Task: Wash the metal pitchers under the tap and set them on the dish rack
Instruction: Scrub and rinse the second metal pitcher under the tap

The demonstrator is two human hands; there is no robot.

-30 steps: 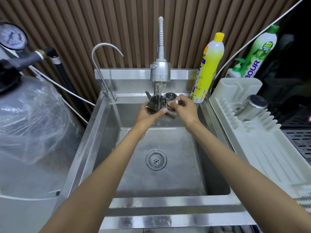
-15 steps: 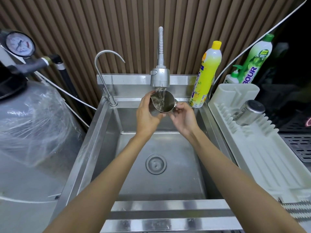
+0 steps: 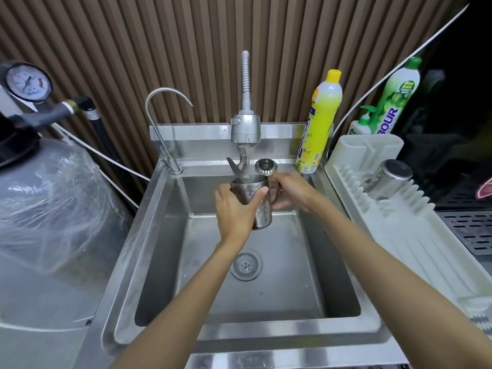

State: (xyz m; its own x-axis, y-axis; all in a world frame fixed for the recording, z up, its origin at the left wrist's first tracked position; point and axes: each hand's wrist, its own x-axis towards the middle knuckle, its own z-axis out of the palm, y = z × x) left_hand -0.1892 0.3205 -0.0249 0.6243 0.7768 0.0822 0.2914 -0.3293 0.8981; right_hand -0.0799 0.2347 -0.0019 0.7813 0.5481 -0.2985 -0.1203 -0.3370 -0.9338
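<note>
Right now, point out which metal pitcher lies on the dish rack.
The far-right pitcher, tipped on the dish rack; the held pitcher is under the tap.

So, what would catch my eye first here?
The left hand grips a metal pitcher and the right hand holds its handle, under the tap above the sink. At right, a second pitcher lies on the white dish rack, near a bright yellow bottle.

Sink basin lies open; tap head overhangs the back, yellow bottle blocks the right corner.
</note>
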